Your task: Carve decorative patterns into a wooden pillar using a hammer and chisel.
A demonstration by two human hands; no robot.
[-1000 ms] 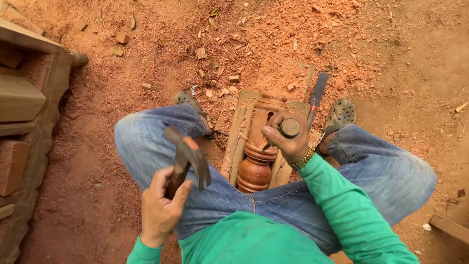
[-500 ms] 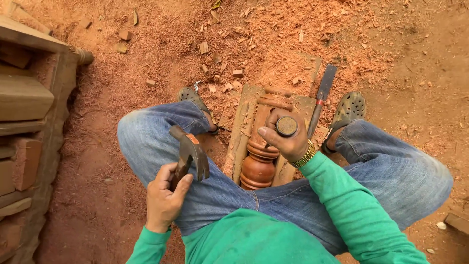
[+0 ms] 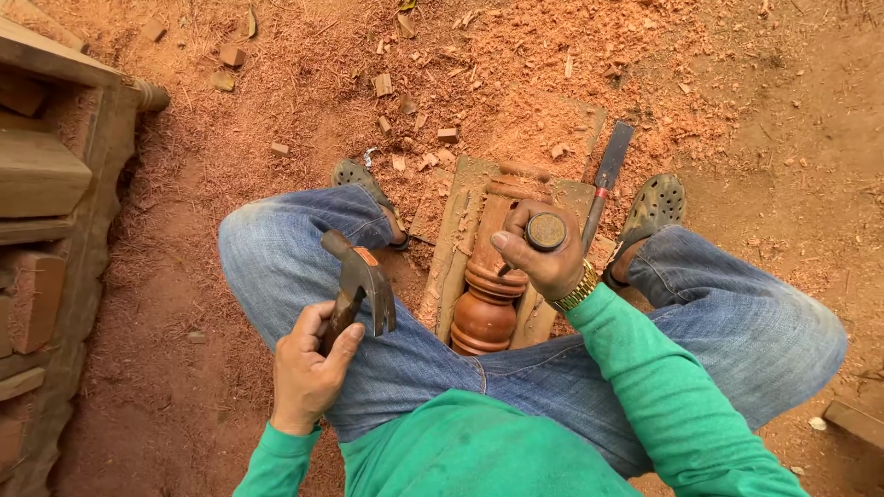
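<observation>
I sit on reddish ground with my knees apart. My left hand [image 3: 308, 368] grips a claw hammer [image 3: 362, 281] by its wooden handle, its metal head raised above my left thigh. My right hand [image 3: 541, 258] is closed around a chisel handle whose round metal-capped end [image 3: 546, 232] points up at me. The chisel stands on a turned, reddish-brown wooden spindle [image 3: 486, 294] lying between my legs on wooden boards [image 3: 456, 244]. A gold-coloured watch band sits on my right wrist.
A second chisel [image 3: 606, 175] with a dark handle lies on the boards beside my right foot. Sawdust and small wood offcuts [image 3: 382, 85] cover the ground ahead. Stacked timber and carved wooden pieces [image 3: 41, 175] stand along the left edge. A plank end [image 3: 852, 419] lies at right.
The view has shifted slightly. My left hand has lowered the hammer a little toward my thigh; my right hand keeps the chisel on the spindle.
</observation>
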